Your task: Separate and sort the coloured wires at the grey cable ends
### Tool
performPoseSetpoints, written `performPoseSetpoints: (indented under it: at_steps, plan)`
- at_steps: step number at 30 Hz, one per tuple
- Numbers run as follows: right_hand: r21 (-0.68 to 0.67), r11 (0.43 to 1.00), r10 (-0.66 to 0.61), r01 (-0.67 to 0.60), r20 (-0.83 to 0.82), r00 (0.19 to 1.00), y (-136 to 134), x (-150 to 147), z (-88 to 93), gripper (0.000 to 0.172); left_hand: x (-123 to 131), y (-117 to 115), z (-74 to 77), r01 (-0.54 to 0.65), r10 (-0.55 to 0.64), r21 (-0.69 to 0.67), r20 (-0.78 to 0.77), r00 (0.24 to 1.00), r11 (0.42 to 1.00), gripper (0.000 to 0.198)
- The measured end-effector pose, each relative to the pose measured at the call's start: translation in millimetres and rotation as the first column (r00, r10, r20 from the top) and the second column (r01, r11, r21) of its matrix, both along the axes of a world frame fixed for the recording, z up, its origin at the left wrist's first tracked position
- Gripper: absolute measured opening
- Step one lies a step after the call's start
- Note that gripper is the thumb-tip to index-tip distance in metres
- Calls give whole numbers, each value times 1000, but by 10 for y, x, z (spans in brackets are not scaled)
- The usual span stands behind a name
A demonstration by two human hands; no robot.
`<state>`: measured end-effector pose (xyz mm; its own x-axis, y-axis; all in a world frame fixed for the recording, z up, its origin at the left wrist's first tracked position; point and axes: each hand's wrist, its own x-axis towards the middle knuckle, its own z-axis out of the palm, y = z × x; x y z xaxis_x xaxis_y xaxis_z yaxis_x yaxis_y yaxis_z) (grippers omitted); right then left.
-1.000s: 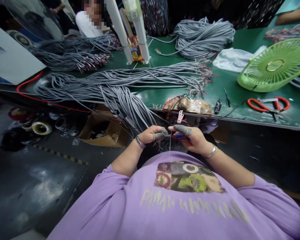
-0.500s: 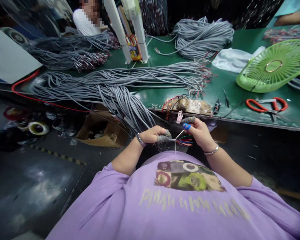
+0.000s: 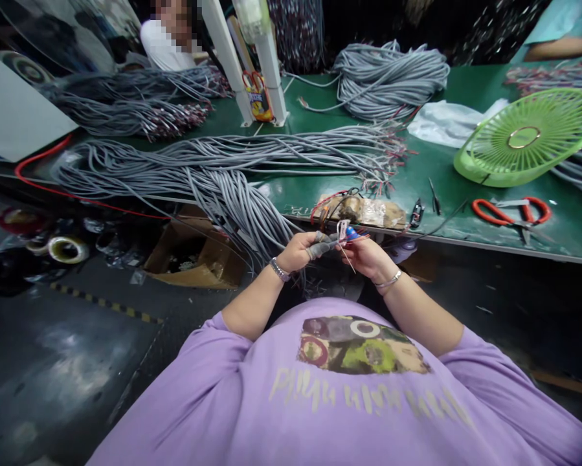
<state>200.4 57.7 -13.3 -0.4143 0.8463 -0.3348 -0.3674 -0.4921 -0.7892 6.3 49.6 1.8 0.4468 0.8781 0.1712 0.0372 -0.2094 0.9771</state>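
Cable (image 3: 333, 240) pinched in my left hand (image 3: 298, 251), my right hand (image 3: 369, 260) at its wires (image 3: 362, 237), whether gripping I can't tell; red-handled scissors (image 3: 520, 223) lie right, green fan (image 3: 524, 137) farther.

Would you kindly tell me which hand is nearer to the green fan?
The right. In this view, the right hand is below and left of the green fan; the left hand is also lower, but farther left.

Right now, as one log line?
left hand: holding grey cable end; right hand: at its thin wires; cable bundle: over edge of green table; red-handled tool: on table
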Motion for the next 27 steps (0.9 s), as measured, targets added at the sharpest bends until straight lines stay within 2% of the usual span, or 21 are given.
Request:
performPoseSetpoints:
  at_steps: [3,5,7,10,16,23,27]
  plan:
    - [170,965,-215,199,77,974,-3,-41,-70,45,10,45,-77,23,-25,-43,-58,998,999,50]
    - [230,942,-268,244,79,960,4,-55,-113,55,11,66,-131,39,-45,-64,-83,996,997,50]
    - [207,954,-230,217,41,972,26,-63,-128,60,15,79,-171,63,-70,-76,-98,993,995,49]
    - [112,979,-167,171,-43,985,65,-73,-93,59,26,84,-185,99,-108,-94,-102,989,991,47]
    - [14,976,-211,216,-174,962,96,-116,5,49,47,73,-107,160,-170,-82,-129,977,984,48]
    - [-26,972,-234,233,-211,949,127,-121,-44,49,89,88,-56,187,-213,-143,-195,957,972,52]
    - [-23,973,-229,228,-169,959,120,-115,-35,51,98,87,-62,221,-251,-156,-206,946,963,51]
